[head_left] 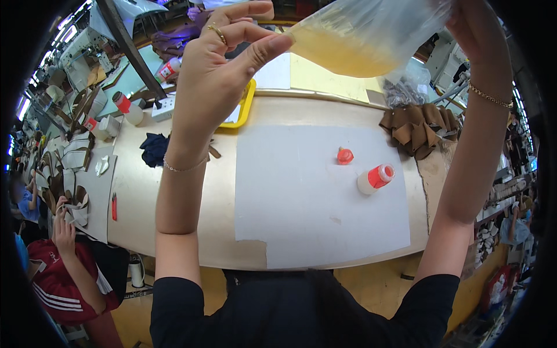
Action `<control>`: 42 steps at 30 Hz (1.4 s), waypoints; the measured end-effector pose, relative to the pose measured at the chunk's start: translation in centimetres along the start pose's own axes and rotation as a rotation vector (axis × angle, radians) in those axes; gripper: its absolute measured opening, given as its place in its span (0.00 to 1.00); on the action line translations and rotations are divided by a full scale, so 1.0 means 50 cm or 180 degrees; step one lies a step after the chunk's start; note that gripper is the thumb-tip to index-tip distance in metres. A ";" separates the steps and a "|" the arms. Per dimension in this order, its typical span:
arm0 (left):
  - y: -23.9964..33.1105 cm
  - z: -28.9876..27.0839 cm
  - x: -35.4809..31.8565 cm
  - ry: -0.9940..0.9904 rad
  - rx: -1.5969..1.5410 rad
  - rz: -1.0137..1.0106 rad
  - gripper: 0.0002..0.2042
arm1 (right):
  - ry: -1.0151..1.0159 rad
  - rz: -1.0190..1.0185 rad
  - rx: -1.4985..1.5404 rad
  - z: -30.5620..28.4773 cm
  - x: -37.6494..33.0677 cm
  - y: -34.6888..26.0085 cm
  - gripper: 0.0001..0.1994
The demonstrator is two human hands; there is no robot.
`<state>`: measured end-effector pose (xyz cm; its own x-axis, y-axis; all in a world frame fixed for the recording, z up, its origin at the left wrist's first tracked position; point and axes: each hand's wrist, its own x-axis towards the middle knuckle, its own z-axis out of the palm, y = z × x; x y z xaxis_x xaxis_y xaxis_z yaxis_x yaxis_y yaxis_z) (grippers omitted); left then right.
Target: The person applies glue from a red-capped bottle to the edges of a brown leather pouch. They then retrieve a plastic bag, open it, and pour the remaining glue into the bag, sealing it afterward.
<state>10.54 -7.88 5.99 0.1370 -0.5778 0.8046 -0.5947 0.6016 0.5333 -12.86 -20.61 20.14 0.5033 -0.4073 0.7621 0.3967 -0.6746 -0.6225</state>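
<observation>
Both hands were raised above the workbench [191, 220]. Left hand [217, 69] pinched one corner of a clear plastic bag [360, 35] between thumb and forefinger. Right hand [476, 29] gripped the opposite end; its fingers ran out of view. The bag hung tilted, yellowish liquid pooled at its low side. Below, on a white sheet [307, 197], lay an uncapped small bottle [375, 178], its orange cap [345, 155] just beside it.

A long beige worktable [139, 197] stands on a yellowish floor [377, 284], with cluttered workbenches [81, 69] beyond.
</observation>
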 end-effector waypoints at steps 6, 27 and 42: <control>0.053 -0.046 0.046 0.0105 0.0258 0.0372 0.10 | 0.0135 0.0167 0.0336 -0.013 0.024 0.008 0.11; 0.051 -0.023 0.066 0.0038 -0.2968 -0.0241 0.09 | 0.0797 0.0354 0.0507 0.009 0.029 0.019 0.12; 0.077 0.027 0.062 -0.0248 -0.4819 -0.1156 0.23 | -0.0002 -0.0310 0.0293 -0.006 0.027 0.022 0.12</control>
<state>7.61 -8.11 10.16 0.0225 -0.8076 0.5893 0.7901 0.3755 0.4845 -11.97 -22.07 20.56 0.4594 -0.3423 0.8196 0.5124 -0.6516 -0.5593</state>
